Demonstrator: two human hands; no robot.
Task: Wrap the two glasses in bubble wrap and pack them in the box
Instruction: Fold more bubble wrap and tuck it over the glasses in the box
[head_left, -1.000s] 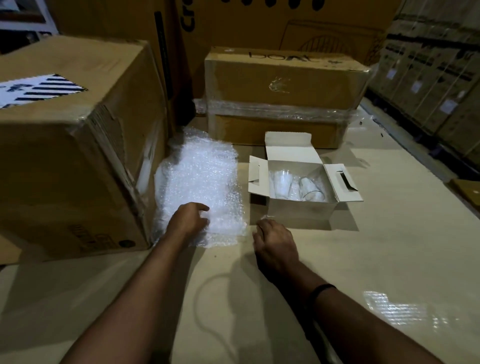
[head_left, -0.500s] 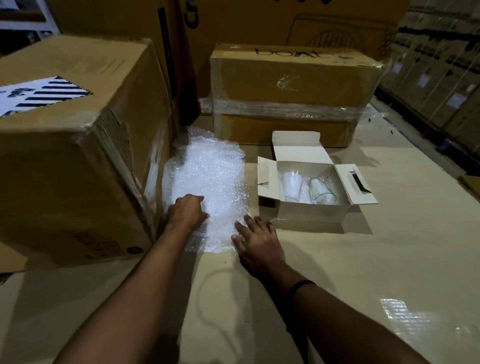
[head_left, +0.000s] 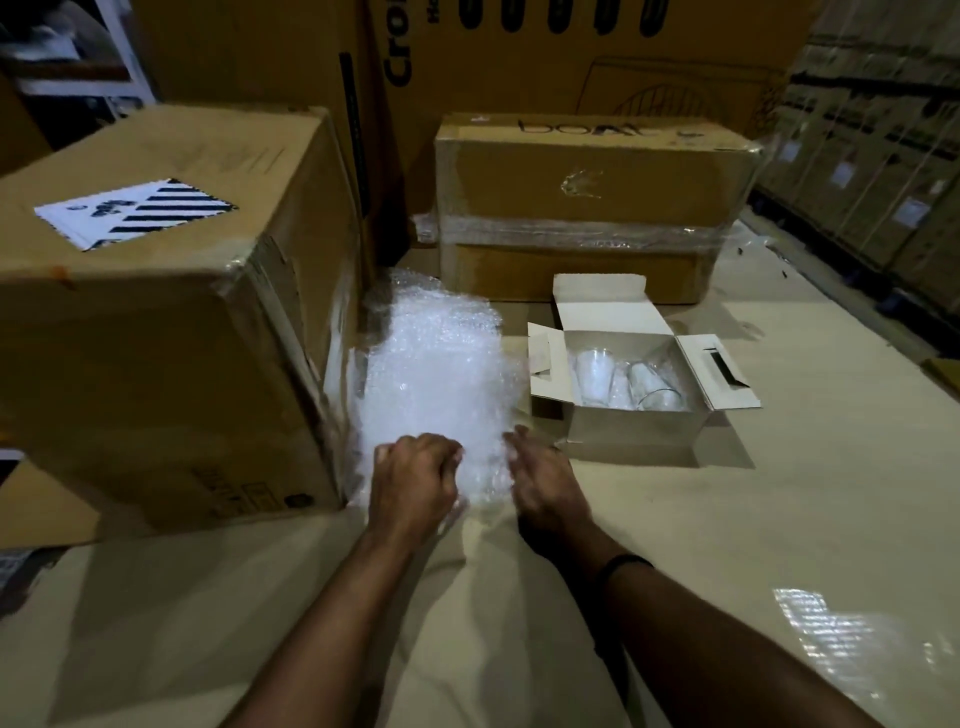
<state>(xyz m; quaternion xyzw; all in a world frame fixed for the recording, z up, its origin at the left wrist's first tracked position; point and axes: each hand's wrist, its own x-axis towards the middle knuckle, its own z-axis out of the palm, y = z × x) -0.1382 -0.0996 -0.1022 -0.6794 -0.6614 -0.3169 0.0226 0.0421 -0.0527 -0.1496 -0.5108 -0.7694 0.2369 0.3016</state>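
Observation:
A sheet of white bubble wrap (head_left: 436, 379) lies on the pale surface, against the big carton to the left. My left hand (head_left: 413, 486) grips its near edge with curled fingers. My right hand (head_left: 545, 483) holds the near right corner, and that edge is lifted and blurred. To the right stands a small white box (head_left: 631, 426) with its flaps open. Two clear glasses (head_left: 623, 382) lie inside it, tipped on their sides.
A large brown carton (head_left: 156, 322) with a striped label stands close on the left. A taped brown carton (head_left: 587, 208) sits behind the white box, with taller cartons behind it. Stacked boxes line the right side. A dark band circles my right wrist.
My right hand has moved left from the table in front of the white box onto the bubble wrap's near right corner. The wrap's near edge has lifted. My left hand has curled tighter on it.

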